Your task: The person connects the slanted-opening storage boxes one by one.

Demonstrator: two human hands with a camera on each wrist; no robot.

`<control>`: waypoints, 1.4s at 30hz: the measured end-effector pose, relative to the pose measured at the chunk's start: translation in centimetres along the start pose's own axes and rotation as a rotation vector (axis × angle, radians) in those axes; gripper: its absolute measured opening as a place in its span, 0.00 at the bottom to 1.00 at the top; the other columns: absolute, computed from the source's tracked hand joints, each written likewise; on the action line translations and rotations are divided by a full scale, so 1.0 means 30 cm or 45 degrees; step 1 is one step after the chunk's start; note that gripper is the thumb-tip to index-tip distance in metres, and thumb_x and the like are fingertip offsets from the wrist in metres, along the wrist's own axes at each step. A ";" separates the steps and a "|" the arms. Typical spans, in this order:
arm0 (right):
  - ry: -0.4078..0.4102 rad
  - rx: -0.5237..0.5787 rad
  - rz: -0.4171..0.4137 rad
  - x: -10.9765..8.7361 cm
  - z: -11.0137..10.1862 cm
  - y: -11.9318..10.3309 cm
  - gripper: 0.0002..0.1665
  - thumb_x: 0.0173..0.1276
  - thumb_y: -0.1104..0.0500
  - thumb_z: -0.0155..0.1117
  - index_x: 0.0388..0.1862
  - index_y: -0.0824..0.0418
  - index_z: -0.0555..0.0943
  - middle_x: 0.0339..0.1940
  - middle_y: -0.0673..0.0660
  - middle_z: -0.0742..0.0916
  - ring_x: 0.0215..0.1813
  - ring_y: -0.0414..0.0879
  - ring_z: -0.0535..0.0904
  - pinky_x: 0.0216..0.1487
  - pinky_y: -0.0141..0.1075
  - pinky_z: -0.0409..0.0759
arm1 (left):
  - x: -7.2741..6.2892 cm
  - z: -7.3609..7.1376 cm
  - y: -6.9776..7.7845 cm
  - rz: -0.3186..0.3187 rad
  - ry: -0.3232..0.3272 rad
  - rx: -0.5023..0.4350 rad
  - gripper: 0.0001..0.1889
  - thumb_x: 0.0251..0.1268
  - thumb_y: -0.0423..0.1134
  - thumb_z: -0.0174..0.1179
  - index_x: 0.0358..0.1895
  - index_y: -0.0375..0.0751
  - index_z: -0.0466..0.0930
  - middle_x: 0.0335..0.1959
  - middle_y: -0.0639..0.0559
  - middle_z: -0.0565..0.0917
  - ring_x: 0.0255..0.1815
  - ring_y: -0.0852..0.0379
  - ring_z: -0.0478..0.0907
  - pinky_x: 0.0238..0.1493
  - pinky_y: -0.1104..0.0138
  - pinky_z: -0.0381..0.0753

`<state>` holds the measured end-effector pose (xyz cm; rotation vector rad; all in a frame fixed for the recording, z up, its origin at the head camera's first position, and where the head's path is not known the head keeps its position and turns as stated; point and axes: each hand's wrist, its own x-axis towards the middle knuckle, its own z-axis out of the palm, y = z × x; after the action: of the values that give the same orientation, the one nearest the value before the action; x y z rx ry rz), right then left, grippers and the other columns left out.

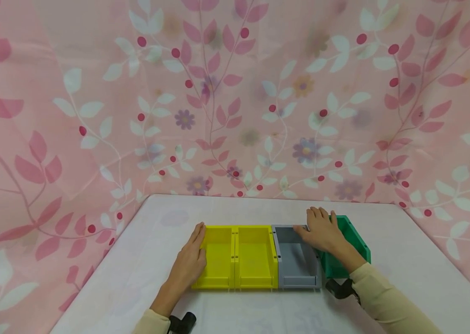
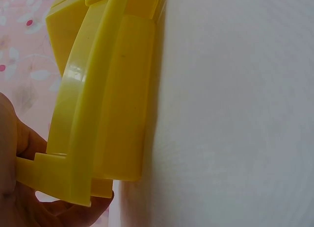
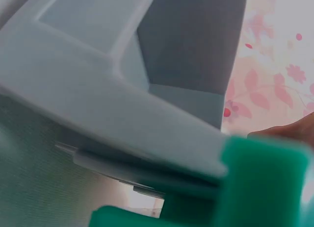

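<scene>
Two yellow bins (image 1: 213, 260) and a grey bin (image 1: 295, 260) stand side by side on the table. My left hand (image 1: 187, 260) grips the outer side wall of the leftmost yellow bin, also seen as a yellow bin (image 2: 125, 99) in the left wrist view. To the right, a green bin (image 1: 358, 243) sits askew against the grey bin. My right hand (image 1: 324, 234) holds the green bin at its left wall, with the thumb reaching over the grey bin's rim. The palm hides that wall. The green bin's edge (image 3: 265, 178) overlaps the grey bin in the right wrist view.
A white cloth covers the table (image 1: 251, 313) on which the bins stand. Behind and beside it hangs a pink flowered curtain (image 1: 235, 102). A black wrist device (image 1: 182, 322) shows by the left sleeve, another black device (image 1: 340, 288) by the right sleeve.
</scene>
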<state>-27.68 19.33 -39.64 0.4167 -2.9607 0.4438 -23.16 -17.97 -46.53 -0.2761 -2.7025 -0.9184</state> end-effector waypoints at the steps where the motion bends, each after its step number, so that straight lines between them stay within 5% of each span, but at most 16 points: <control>1: 0.004 -0.001 0.000 0.000 0.002 0.002 0.47 0.78 0.43 0.59 0.74 0.82 0.62 0.75 0.79 0.66 0.77 0.76 0.55 0.73 0.74 0.39 | 0.001 0.000 0.000 0.000 0.001 0.001 0.32 0.77 0.32 0.49 0.82 0.34 0.56 0.84 0.48 0.53 0.82 0.47 0.54 0.77 0.49 0.57; 42: 0.047 -0.023 0.014 0.001 0.067 0.014 0.46 0.76 0.45 0.62 0.73 0.81 0.63 0.73 0.78 0.68 0.75 0.74 0.58 0.73 0.74 0.41 | 0.001 0.003 -0.009 -0.012 -0.019 0.001 0.32 0.79 0.32 0.49 0.83 0.35 0.54 0.85 0.49 0.51 0.82 0.47 0.52 0.77 0.48 0.56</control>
<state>-27.98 19.09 -41.64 0.3861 -2.9304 0.4208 -23.29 -18.11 -46.74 -0.2713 -2.7198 -0.9218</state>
